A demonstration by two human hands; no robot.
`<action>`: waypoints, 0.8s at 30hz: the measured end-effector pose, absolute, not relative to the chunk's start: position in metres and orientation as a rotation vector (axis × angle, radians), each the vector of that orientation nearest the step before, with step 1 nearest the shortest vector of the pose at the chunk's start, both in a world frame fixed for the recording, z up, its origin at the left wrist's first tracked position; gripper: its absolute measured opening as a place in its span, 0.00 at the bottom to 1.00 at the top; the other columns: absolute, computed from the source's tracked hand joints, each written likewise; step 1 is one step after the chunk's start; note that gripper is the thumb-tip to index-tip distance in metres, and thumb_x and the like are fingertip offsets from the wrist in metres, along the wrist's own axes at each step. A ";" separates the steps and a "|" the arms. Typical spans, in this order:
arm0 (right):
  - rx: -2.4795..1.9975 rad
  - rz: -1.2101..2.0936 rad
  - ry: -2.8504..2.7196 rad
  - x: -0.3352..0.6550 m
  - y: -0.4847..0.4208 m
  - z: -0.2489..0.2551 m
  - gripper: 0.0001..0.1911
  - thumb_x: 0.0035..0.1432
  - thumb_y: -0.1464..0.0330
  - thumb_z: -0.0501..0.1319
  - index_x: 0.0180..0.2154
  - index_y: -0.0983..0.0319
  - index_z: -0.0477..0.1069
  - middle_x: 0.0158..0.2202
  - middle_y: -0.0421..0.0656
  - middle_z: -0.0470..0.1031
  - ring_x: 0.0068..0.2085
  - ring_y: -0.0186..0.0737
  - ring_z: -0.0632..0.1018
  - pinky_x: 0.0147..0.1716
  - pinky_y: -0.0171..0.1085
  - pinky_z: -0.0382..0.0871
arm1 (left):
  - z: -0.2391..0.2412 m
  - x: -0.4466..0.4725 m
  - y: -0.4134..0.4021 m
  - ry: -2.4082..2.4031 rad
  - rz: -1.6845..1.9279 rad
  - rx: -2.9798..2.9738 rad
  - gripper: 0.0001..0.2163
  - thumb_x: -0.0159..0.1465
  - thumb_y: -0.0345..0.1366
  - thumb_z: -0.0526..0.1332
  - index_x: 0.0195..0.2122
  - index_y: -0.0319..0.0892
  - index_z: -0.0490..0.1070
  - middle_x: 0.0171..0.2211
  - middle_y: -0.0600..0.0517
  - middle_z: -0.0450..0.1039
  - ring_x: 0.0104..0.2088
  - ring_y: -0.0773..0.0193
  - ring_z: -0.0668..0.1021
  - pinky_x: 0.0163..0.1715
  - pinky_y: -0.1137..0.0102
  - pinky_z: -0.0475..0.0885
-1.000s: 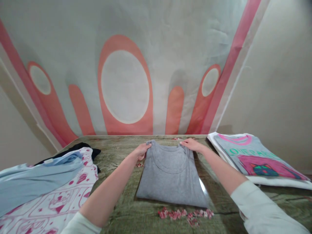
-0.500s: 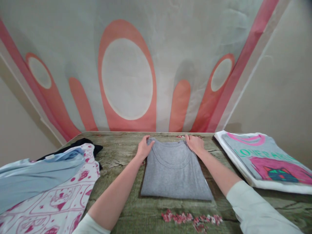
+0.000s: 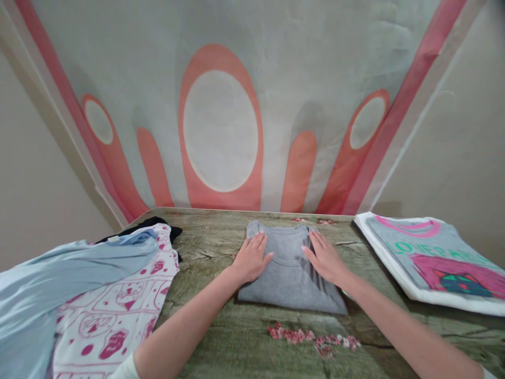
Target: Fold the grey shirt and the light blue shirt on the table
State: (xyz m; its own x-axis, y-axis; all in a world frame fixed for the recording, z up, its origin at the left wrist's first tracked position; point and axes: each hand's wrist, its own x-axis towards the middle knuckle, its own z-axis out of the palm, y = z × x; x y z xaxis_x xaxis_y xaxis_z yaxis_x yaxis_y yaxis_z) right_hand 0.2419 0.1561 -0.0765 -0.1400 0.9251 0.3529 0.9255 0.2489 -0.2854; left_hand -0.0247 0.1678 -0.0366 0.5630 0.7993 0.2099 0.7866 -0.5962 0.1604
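Note:
A grey T-shirt (image 3: 290,281), folded into a compact shape with its neckline at the far end, lies on the table in front of me. My left hand (image 3: 252,258) rests flat on its left side, fingers stretched out toward the collar. On the right side of the shirt, my right hand (image 3: 324,258) lies palm down with fingers extended and thumb spread inward. Neither hand grips the fabric. The shirt's side edges are partly covered by my hands.
To the left lie a light blue garment (image 3: 102,260), a white one with magenta print (image 3: 130,300) and a black one (image 3: 175,233). A folded stack topped by a grey shirt with a cat print (image 3: 460,268) is at right. The wood-patterned table (image 3: 221,337) meets a wall hanging (image 3: 276,105).
Both hands have let go of the shirt's far shoulder corners and come nearer, now lying flat on its sides. The view has shifted slightly left.

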 end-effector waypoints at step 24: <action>-1.671 0.111 -1.904 0.287 0.165 -0.087 0.27 0.62 0.60 0.44 0.57 0.67 0.59 0.59 0.51 0.60 0.59 0.43 0.61 0.58 0.46 0.53 | -0.010 0.008 0.098 0.854 0.223 2.895 0.26 0.67 0.49 0.40 0.63 0.44 0.47 0.64 0.48 0.44 0.63 0.59 0.50 0.59 0.60 0.45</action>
State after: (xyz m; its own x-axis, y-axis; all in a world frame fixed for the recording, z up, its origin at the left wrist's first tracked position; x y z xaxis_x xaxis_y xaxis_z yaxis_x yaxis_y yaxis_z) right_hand 0.2875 0.1652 -0.0869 -0.0311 0.9264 0.3752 0.8766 0.2057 -0.4351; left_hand 0.0076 0.0985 -0.0100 0.8305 0.5464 0.1085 0.5295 -0.8348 0.1509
